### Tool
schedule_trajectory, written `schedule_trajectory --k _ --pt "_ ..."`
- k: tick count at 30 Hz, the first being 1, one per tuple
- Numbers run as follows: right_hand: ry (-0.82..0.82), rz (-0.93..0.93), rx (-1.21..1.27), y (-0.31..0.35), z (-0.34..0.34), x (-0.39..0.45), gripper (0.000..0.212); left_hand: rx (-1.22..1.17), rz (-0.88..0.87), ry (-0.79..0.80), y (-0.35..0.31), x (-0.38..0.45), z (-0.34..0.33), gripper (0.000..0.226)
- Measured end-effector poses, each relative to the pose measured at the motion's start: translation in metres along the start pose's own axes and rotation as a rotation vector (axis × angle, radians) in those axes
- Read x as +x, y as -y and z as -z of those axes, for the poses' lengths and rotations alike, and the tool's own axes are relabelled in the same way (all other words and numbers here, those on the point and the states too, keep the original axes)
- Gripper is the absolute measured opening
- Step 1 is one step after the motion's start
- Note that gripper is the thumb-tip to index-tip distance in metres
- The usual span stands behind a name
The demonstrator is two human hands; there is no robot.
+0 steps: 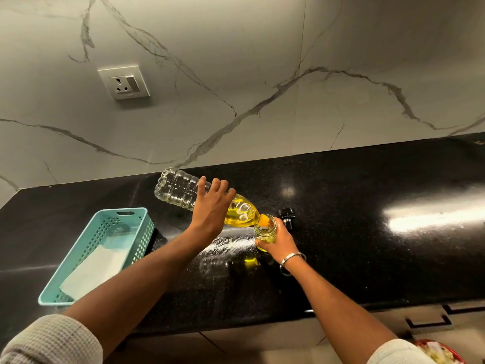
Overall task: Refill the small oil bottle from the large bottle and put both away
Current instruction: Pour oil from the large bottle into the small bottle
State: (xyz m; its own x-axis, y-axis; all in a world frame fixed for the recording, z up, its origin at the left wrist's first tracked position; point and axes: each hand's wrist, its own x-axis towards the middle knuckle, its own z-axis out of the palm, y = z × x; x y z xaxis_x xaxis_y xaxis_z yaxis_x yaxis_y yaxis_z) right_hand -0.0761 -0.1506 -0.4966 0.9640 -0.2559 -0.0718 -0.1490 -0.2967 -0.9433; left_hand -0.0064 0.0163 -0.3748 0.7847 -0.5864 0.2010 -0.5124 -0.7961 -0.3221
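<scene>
My left hand (212,206) grips the large clear plastic bottle (178,190) round its middle and holds it tipped nearly flat, base to the upper left. Yellow oil has pooled at its neck end (240,212). Its orange mouth (263,220) sits over the open top of the small glass bottle (265,231). My right hand (277,239) holds that small bottle upright on the black counter (367,245); oil shows in its lower part. A black cap (286,216) lies on the counter just behind my right hand.
A teal plastic basket (141,214) with a white sheet inside stands at the left, near the counter's front edge. A wall socket (124,82) is on the marble backsplash. Drawer handles (430,321) show below the counter at right, and a red-rimmed container (441,352) at the bottom right corner.
</scene>
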Motion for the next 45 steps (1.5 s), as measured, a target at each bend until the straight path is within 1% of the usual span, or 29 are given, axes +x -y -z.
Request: schedule_trajectory --k 32,45 --pt "0.003 0.003 -0.005 -0.0015 -0.0007 0.0018 0.062 0.042 -0.008 0.017 -0.001 0.0032 0.0036 0.064" --pt "-0.015 -0.004 -0.018 -0.0024 -0.002 0.0025 0.062 0.034 -0.02 0.015 -0.0022 0.0032 0.0072 0.061"
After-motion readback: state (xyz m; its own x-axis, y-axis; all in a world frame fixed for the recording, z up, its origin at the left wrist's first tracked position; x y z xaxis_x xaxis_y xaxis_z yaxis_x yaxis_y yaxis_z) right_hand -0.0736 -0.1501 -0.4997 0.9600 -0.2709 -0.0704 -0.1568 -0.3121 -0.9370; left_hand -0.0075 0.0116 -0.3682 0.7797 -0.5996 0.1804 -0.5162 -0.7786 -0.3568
